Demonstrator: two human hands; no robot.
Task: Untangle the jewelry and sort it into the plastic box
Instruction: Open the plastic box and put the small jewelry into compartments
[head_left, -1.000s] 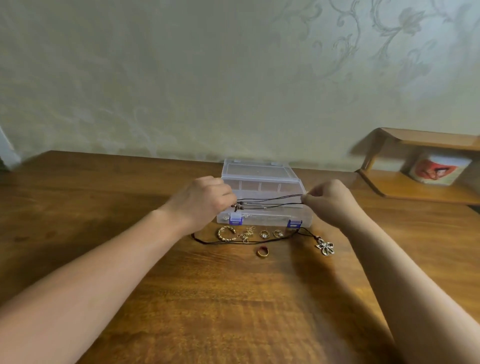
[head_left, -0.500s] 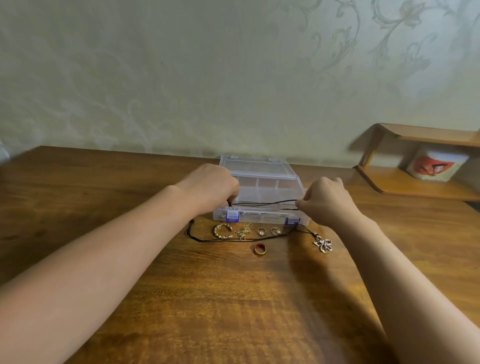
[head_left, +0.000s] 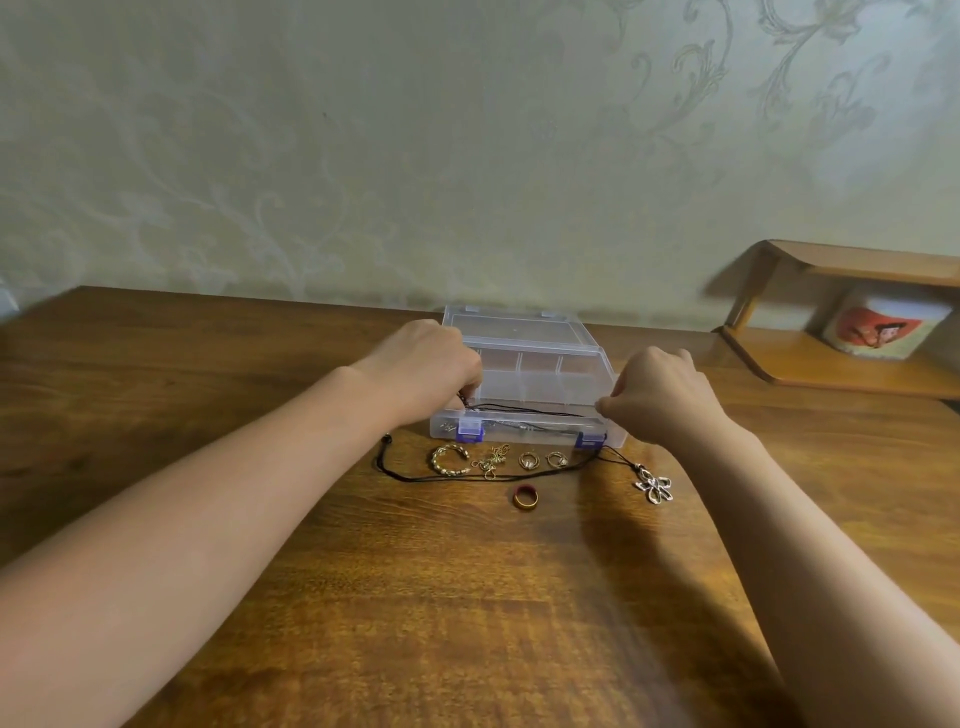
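My left hand (head_left: 426, 364) and right hand (head_left: 660, 395) each pinch an end of a black cord (head_left: 524, 410), fingers curled tight, so it runs nearly taut between them over the front row of the box (head_left: 524, 374). The box is clear plastic with 2 blue clasps on its near wall; its lid is up and leans away from me, and I can see 3 compartments behind the cord. Something thin and silvery lies in the front row under the cord, too small for me to tell what it is. On the table (head_left: 467, 597) just in front of the box lies the rest of the jewelry: a twisted gold cuff (head_left: 448, 459), a small tangle of gold chain (head_left: 491, 462), and 2 small rings (head_left: 543, 459) side by side. A second black cord (head_left: 467, 476) loops along the table just in front of them, from a knot at the left to a silver flower pendant (head_left: 655, 484) at the right, near my right wrist. A red and gold ring (head_left: 525, 497) sits alone, nearer to me than that cord. At the far right stands a low wooden shelf (head_left: 831, 364) with a mug (head_left: 883, 327) under it.
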